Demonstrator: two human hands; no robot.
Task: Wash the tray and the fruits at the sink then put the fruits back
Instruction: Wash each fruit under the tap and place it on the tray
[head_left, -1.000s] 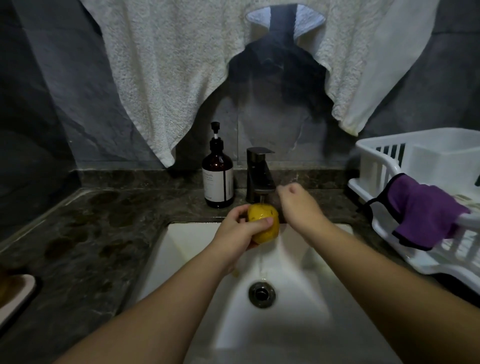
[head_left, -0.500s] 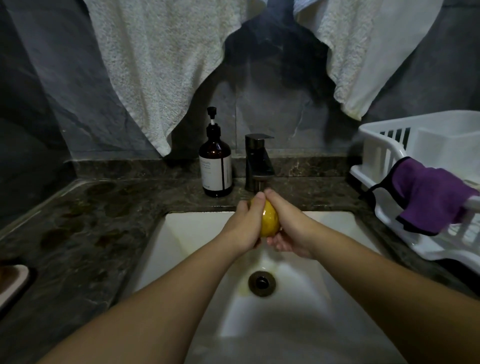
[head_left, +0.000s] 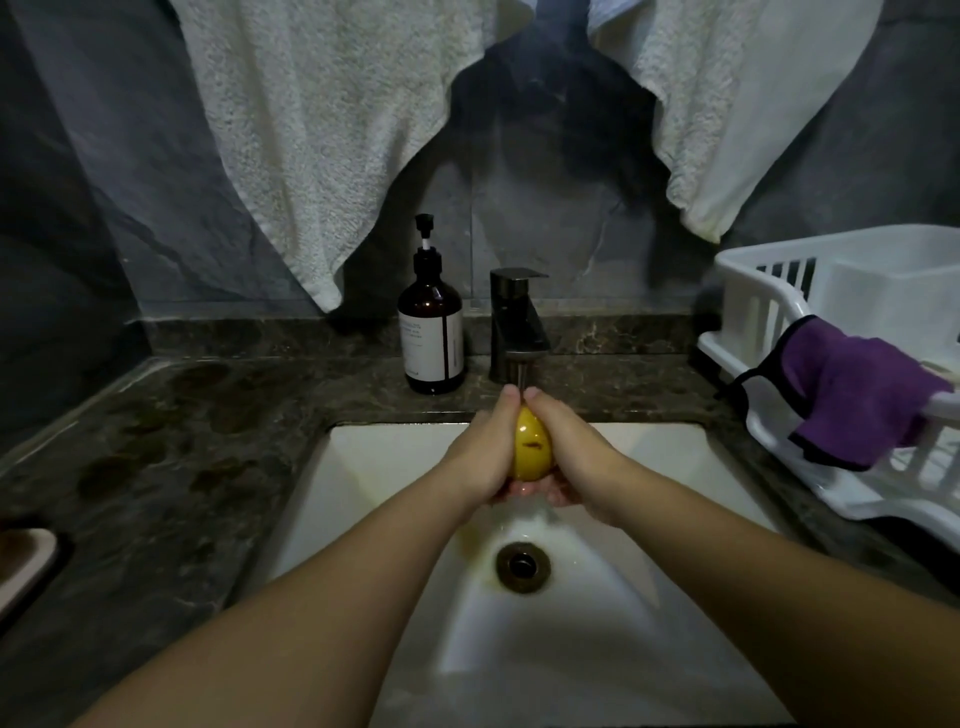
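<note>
White basin: the sink (head_left: 395, 467) is sunk into the dark stone tabletop (head_left: 171, 457); a round metal drain (head_left: 523, 566) sits in its floor, nearer the viewer than the hands, and wet sheen spreads round it.
Faucet: a dark square faucet (head_left: 517, 322) stands on the tabletop behind the sink's far rim, its spout just above the fingertips.
Yellow fruit: a smooth yellow fruit (head_left: 531, 451) with a small dark mark on its skin is over the sink, below the spout, pressed between the two hands; which kind of fruit cannot be told.
Left hand: the left hand (head_left: 485, 457) cups the fruit's left side, fingers curved up along it, the tips meeting those of the other hand above the fruit.
Right hand: the right hand (head_left: 569, 457) cups the right side the same way; fingers also show under the fruit.
Forearms: both bare forearms reach from the bottom edge and converge over the sink.
Soap bottle: an amber pump bottle (head_left: 431, 332) with a white label stands upright just left of the faucet.
Dish rack: a white plastic dish rack (head_left: 769, 312) rests on the tabletop right of the sink; a purple cloth (head_left: 857, 395) with dark edging is draped over its near rail.
Towels: pale towels (head_left: 322, 130) hang on the wall above the faucet.
Left edge: a pale rim of a tray-like object (head_left: 26, 558) shows far left of the sink, mostly cut off.
</note>
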